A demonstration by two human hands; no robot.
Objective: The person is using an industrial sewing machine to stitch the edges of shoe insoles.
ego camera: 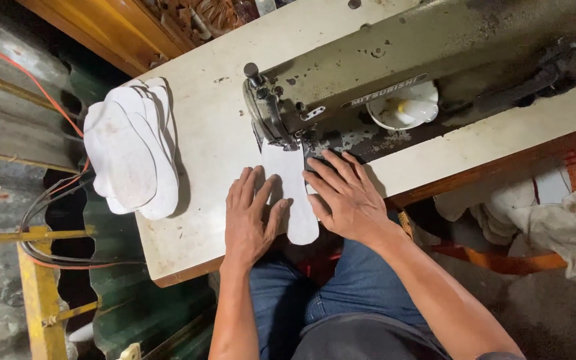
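Two hands flat on one white sole piece (pixel 293 193) under the sewing machine (pixel 368 80) | left hand (pixel 248 217) fingers spread, pressing its left edge | right hand (pixel 341 197) fingers spread, pressing its right edge | pile of white soles (pixel 131 157) lies apart on the table (pixel 208 120).

White insole-shaped piece (pixel 293 193) flat on table, under needle.
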